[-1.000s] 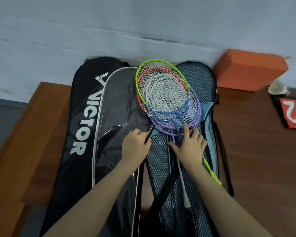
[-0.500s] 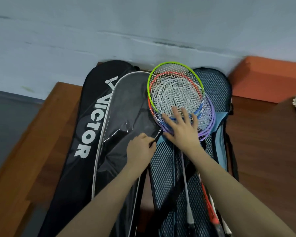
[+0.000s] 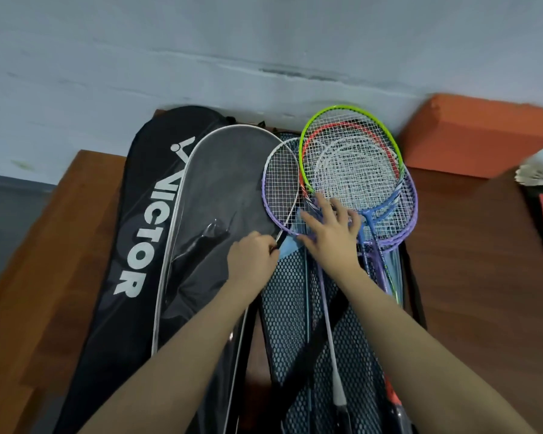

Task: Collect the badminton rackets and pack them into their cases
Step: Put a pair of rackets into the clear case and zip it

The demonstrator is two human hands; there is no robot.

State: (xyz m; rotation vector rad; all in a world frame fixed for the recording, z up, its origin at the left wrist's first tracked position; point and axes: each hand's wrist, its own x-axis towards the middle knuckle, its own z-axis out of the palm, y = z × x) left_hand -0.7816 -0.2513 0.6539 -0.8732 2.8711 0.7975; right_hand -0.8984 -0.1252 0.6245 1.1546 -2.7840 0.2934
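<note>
Purple racket newly leftward, above left-hand grip.

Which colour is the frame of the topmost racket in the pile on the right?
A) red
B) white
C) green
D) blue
C: the green racket has its whole rim in view, lying over the red racket and the others beneath it, just past the right hand.
</note>
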